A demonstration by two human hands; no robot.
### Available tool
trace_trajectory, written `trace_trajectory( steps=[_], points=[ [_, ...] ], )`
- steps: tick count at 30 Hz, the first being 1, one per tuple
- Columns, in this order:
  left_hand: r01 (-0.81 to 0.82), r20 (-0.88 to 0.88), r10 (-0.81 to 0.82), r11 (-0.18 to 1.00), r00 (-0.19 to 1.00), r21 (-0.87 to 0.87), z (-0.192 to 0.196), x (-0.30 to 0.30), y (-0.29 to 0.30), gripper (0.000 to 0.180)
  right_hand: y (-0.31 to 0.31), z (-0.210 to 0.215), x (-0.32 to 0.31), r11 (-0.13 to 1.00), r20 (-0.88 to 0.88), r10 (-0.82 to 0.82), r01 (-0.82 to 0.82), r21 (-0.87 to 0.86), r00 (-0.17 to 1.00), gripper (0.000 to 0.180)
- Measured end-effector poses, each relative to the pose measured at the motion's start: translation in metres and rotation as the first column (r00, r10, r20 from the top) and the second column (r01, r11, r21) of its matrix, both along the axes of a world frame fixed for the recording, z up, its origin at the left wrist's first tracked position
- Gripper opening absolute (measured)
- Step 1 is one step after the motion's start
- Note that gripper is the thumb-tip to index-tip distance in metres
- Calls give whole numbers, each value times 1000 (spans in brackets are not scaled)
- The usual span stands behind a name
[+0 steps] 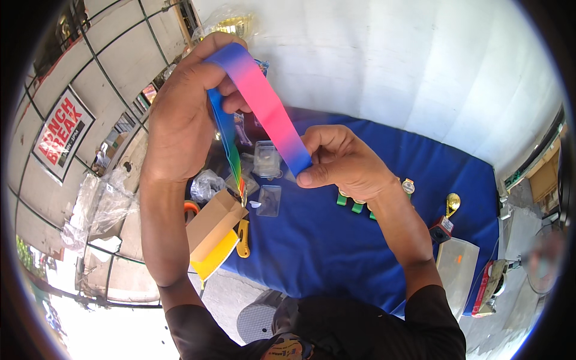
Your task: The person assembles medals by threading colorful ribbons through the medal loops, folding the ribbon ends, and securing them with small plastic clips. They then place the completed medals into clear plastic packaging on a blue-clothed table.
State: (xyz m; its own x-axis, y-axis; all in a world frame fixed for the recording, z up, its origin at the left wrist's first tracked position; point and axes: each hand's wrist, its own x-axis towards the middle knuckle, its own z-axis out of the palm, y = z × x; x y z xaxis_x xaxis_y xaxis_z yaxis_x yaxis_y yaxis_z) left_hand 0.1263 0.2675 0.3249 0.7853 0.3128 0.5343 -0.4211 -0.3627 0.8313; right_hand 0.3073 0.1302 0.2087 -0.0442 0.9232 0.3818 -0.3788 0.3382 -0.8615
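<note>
My left hand (pixel 186 114) is raised, its fingers closed round a multicoloured ribbon (pixel 267 105). The pink and blue stretch of the ribbon runs down from that hand to my right hand (pixel 345 162), which pinches its blue end between thumb and fingers. A second length, blue fading to green and orange, hangs from the left hand. Its lower tip, with something metallic on it, hangs in front of an open cardboard box (pixel 216 222).
A blue cloth (pixel 324 252) covers the table. Several clear plastic cases (pixel 267 159) lie behind the box, and a yellow cutter (pixel 243 239) beside it. Medals with green ribbons (pixel 357 207) and a small gold trophy (pixel 453 204) are at the right. A wire grid (pixel 114 90) stands left.
</note>
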Motion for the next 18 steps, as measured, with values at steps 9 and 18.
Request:
trace_trajectory(
  steps=[9,18],
  points=[
    [516,176,-485,804,857,-295,-10,27,-4,38,3,-25,-13,996,-73,-51,56,63,996,16],
    [737,434,-599,600,672,-313,-12,41,-7,39,-11,-33,-7,997,-211,67,-59,41,975,14]
  ],
)
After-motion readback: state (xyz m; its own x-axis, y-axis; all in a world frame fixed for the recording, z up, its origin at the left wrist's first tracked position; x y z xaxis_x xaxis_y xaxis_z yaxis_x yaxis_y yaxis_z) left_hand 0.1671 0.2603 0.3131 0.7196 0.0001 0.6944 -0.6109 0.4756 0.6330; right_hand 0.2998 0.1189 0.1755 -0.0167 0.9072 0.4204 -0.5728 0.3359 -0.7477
